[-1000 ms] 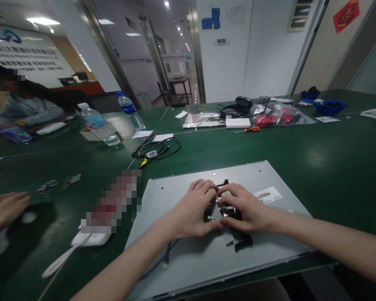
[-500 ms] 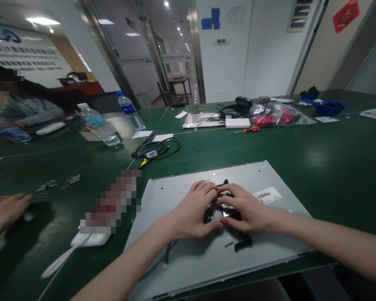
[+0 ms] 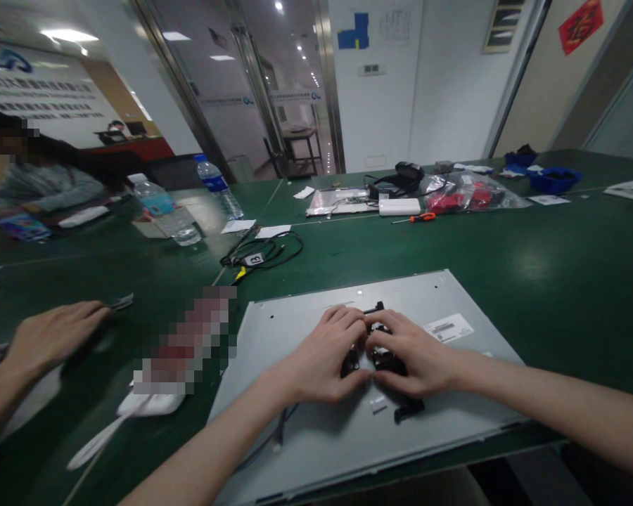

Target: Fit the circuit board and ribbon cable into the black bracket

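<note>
A pale grey metal panel (image 3: 306, 450) lies flat on the green table in front of me. Over its middle, my left hand (image 3: 321, 355) and my right hand (image 3: 416, 355) curve in from either side with fingertips nearly meeting. Between them they gather small black plastic parts (image 3: 387, 361), partly hidden by the fingers. One black strip-like part (image 3: 408, 410) rests just below my right hand, beside a small light grey piece (image 3: 378, 405). A white label (image 3: 450, 327) is on the panel past my right hand. A thin grey cable (image 3: 280, 429) runs under my left forearm.
At left, another person's hand (image 3: 58, 334) reaches over metal bits (image 3: 122, 302). A white power strip (image 3: 150, 402), partly blurred out, lies left of the panel. Beyond are coiled black cables (image 3: 264, 253), water bottles (image 3: 164, 211), an orange screwdriver (image 3: 422, 218) and a bagged red item (image 3: 458, 200).
My hands stay nearly in place around the black parts, which have shifted slightly. The small grey piece has slid a little left. The other person's hand has moved right, over the metal bits.
</note>
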A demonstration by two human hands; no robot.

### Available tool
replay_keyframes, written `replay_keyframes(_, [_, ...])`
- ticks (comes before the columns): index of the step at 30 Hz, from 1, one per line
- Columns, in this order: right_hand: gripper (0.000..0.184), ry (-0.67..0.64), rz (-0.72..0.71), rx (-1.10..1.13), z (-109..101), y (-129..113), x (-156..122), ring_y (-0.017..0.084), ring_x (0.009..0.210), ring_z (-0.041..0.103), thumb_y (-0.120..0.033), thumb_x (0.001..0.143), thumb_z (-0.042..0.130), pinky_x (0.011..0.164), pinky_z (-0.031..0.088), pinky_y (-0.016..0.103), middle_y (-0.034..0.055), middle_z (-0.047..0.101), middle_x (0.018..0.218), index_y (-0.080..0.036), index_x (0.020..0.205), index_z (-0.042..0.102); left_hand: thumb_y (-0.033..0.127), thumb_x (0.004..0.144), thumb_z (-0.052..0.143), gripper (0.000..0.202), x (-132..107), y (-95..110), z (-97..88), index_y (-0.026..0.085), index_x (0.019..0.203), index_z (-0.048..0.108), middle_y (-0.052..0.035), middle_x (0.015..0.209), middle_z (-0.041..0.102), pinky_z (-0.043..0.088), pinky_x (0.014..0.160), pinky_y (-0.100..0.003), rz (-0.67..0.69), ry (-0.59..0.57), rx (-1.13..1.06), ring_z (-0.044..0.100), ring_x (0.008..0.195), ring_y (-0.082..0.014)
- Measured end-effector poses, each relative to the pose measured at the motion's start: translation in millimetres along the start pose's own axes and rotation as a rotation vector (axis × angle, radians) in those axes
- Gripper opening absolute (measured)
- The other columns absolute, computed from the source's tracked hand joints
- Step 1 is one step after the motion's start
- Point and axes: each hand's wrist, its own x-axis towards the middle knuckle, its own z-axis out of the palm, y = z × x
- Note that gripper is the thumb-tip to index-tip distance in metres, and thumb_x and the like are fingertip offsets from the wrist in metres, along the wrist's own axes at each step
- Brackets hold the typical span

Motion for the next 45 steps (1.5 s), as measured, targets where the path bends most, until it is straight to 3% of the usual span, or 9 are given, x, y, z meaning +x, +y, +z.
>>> replay_keyframes(9, [0.035,-0.015,-0.005,-0.001,0.4,1.2,-0.4,0.028,0.124,0.044,-0.023,0.080,0.070,0.105,0.041,0.048,0.0131,0.046,0.133,-0.022,0.111,0.053,0.035,0.079,0.066,0.027,1.5,0.9,-2.4,0.021,0.099,0.054,-0.0074,0.112,0.055,0.036,0.106,-0.051,-0.028,-0.017,0.013,0.049,0.110,-0.0284])
replay_keyframes(17, [0.038,-0.023,-0.002,0.018,0.0,1.7,1.2,0.029,0.126,0.044,-0.029,0.078,0.074,0.104,0.042,0.048,0.0143,0.046,0.136,-0.022,0.109,0.052,0.044,0.076,0.072,0.042,1.1,1.9,-2.8,0.022,0.108,0.055,-0.0080,0.116,0.056,0.034,0.108,-0.053,-0.013,0.002,-0.012,0.050,0.112,-0.0303])
replay_keyframes(27, [0.034,-0.023,0.005,0.001,-0.1,-0.8,1.5,0.029,0.127,0.044,-0.022,0.079,0.068,0.106,0.040,0.049,0.0144,0.046,0.135,-0.020,0.109,0.052,0.039,0.071,0.075,0.055,0.2,4.0,0.1,0.022,0.118,0.051,-0.0086,0.122,0.056,0.030,0.113,-0.055,-0.011,0.029,0.003,0.049,0.118,-0.0315])
replay_keyframes(45, [0.037,-0.021,0.038,-0.005,3.2,3.5,2.8,0.029,0.126,0.044,-0.023,0.077,0.070,0.105,0.039,0.049,0.0126,0.049,0.133,-0.023,0.108,0.051,0.036,0.074,0.069,0.051,-0.1,4.6,0.7,0.022,0.119,0.050,-0.0093,0.122,0.056,0.030,0.113,-0.055,-0.021,0.017,-0.002,0.049,0.117,-0.0312])
